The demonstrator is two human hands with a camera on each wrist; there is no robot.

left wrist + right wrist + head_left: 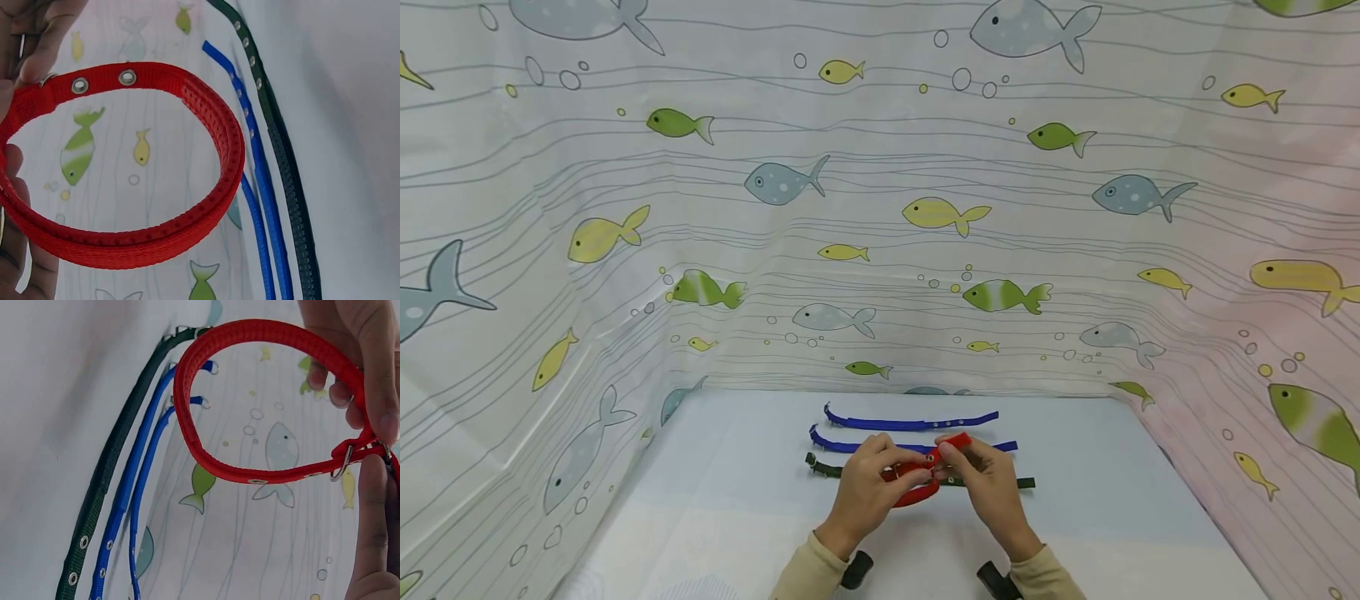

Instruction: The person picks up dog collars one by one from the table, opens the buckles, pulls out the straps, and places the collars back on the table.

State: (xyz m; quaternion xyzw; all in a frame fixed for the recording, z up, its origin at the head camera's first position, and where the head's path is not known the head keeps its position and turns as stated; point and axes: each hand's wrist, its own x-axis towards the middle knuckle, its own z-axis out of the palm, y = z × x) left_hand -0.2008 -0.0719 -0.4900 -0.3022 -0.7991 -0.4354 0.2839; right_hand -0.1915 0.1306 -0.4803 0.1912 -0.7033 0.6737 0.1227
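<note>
A red pet collar (917,496) is bent round into a loop and held up over the table. My left hand (867,493) pinches it near the buckle end, thumb and fingertips pressing on the band. With thumb and fingers, my right hand (994,490) grips the flat free end, which sticks up past the fingertips. In the left wrist view, metal eyelets (128,77) show along the thinner part of the strap, and the padded part curves round. A D-ring (344,464) hangs beside the fingertips in the right wrist view; the fingers partly hide the buckle.
Behind the hands lie two blue collars (917,424) and a dark green collar (1026,483), stretched out side by side on the white table (700,500). The hands overlap the green one and the nearer blue one. A fish-patterned curtain (880,275) surrounds the table's back and sides.
</note>
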